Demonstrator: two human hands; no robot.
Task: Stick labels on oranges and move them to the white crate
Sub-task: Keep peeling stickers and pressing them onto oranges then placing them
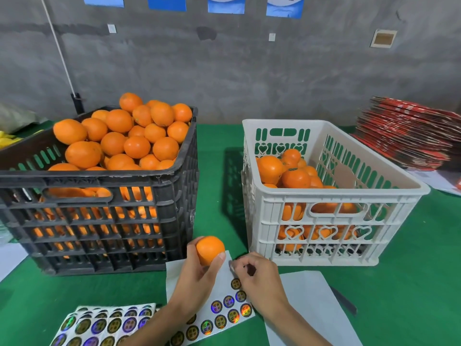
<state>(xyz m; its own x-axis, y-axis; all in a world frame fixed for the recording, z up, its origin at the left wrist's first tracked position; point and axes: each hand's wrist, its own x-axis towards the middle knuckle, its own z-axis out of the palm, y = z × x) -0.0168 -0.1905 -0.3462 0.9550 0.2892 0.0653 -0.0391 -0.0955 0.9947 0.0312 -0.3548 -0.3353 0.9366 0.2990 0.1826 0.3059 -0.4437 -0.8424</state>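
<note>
**Orange in my left hand, right hand at the label sheet**

My left hand [199, 273] grasps one orange [210, 249] between thumb and curled fingers, holding it up just above the green table [411, 283], close to the 6 o'clock side of the gap between the two crates. My right hand [257, 275] sits at 3 o'clock of that orange, fingers curled in a pinch at the bare upper part of the label sheet [224, 310]; I cannot tell whether a label is actually between the fingertips.

The label sheet lies under both hands, its round shiny stickers filling the near rows. A stack of full sticker sheets [104, 325] lies at 8 o'clock of it, partly under my left forearm.

The black crate [99, 221] stands at 10 o'clock of the hands, heaped with oranges above its rim. The white crate [324, 221] stands at 2 o'clock, holding a pile of oranges that stays below its rim. A blank white sheet [311, 303] lies at 4 o'clock of my right hand. A stack of red flat cartons [409, 138] sits at the far 2 o'clock edge of the table.
</note>
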